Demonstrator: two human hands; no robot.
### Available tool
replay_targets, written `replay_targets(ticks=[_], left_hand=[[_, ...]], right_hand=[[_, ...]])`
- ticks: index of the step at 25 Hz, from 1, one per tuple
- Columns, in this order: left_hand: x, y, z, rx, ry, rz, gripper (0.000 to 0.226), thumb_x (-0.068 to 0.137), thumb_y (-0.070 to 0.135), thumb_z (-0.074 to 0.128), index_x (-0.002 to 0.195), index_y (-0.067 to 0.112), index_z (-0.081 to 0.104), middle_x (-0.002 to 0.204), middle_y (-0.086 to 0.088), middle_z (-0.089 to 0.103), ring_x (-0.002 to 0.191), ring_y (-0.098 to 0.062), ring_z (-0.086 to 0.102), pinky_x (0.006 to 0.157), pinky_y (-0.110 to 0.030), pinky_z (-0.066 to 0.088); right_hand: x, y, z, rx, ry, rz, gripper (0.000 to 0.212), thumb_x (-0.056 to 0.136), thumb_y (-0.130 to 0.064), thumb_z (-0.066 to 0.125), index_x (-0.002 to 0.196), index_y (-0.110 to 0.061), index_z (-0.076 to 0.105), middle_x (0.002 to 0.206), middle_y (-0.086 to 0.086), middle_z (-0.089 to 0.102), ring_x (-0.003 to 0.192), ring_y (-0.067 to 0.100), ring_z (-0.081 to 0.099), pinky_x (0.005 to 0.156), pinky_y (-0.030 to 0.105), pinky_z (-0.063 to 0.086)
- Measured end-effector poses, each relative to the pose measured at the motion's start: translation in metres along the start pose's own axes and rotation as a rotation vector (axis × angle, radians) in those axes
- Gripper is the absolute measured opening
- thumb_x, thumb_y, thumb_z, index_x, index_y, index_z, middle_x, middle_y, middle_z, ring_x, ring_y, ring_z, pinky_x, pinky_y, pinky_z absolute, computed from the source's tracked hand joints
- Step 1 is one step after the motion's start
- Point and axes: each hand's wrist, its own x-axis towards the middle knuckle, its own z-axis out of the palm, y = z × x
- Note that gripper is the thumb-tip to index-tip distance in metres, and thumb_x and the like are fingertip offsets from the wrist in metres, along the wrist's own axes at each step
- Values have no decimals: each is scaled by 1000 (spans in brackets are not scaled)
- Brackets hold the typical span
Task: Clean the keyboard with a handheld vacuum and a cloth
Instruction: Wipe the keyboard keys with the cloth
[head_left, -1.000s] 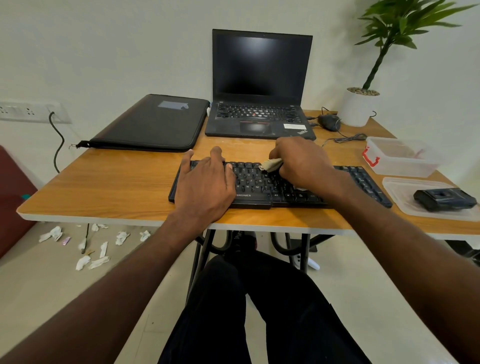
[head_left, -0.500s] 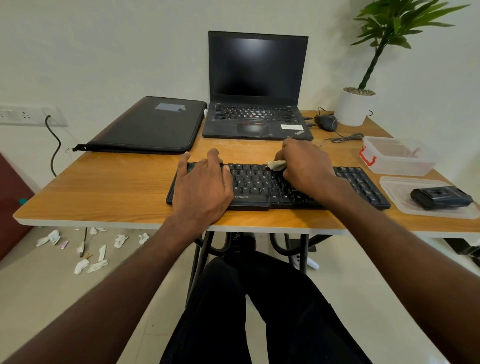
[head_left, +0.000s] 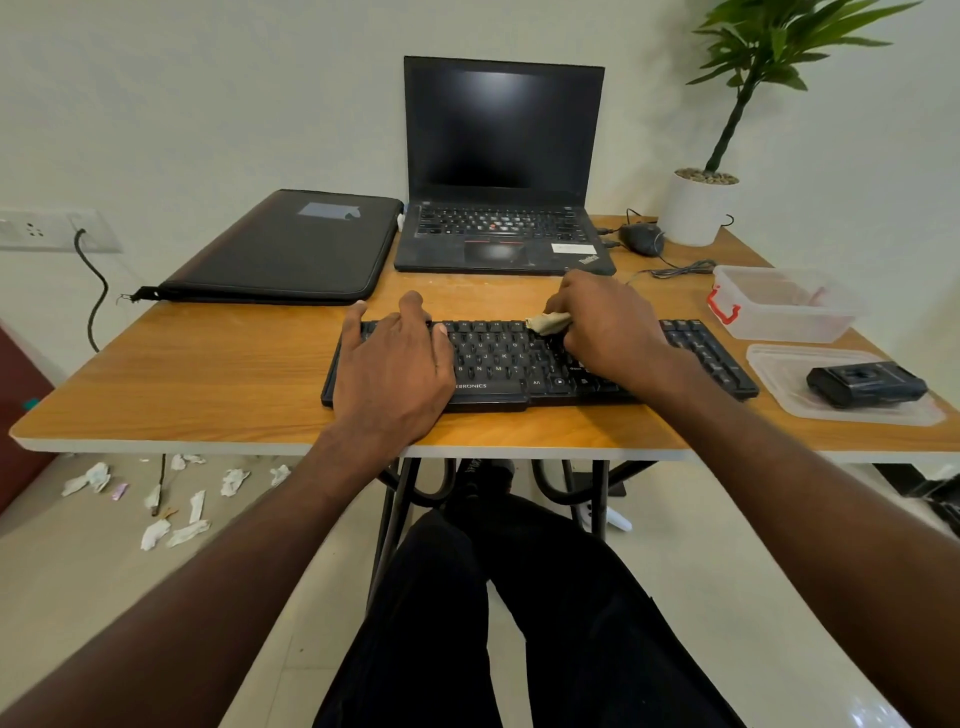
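The keyboard was black, wide and low, with white legends on its keys and a brand name printed on the front lip; it lay flat near the front edge of the wooden table, directly at 6 o'clock from the open laptop. The left hand lay palm-down over the keyboard's left end, fingers straight and spread, pressing it and grasping nothing. The right hand was curled over the middle-right keys, gripping a small beige cloth whose crumpled end poked out toward 9 o'clock against the top key rows. At 3 o'clock from the keyboard, a black handheld vacuum rested on a clear lid, with a clear tub just beyond it at 12 o'clock.

Compared with a second earlier, the right hand and cloth had moved a little toward 3 o'clock and up toward the keyboard's far edge, uncovering more of the middle keys, while the left hand had stayed planted on the same end. The keyboard itself had not shifted on the table.
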Motion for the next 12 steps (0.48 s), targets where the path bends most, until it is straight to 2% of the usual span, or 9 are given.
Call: replay_targets(ticks=[2,5,7,9,12], left_hand=[[0,0,0,-3,-1,4,42,108,42,24,136,18,42,110,4,75,115,-16,69,130,-49,8],[0,0,0,-4,5,12,41,107,42,22,134,19,43,107,4,75,112,-17,70,130,-49,9],[0,0,0,-10,11,6,38,108,42,23,131,19,44,106,4,74,111,-17,70,130,-49,10],[0,1,0,-13,13,5,37,109,41,24,131,19,44,107,4,74,112,-17,70,130,-49,10],[0,1,0,-5,10,14,38,110,41,25,133,18,44,109,2,75,113,-18,69,130,-49,13]], right_hand=[[0,2,-4,-9,-24,-8,35,90,-8,68,121,-22,74,114,1,68,105,23,61,75,38,50],[3,11,-11,29,12,158,21,90,-12,68,109,-18,76,100,5,70,91,23,63,71,38,51],[-1,10,-11,-11,34,235,15,90,-15,72,105,-13,74,97,7,68,86,23,60,69,36,47],[-5,-3,-9,-74,28,188,10,91,-13,72,101,-10,71,98,9,67,85,25,60,69,36,46],[-7,-22,-7,-174,32,132,12,92,-9,71,104,-10,69,106,12,69,95,29,65,71,38,51]])
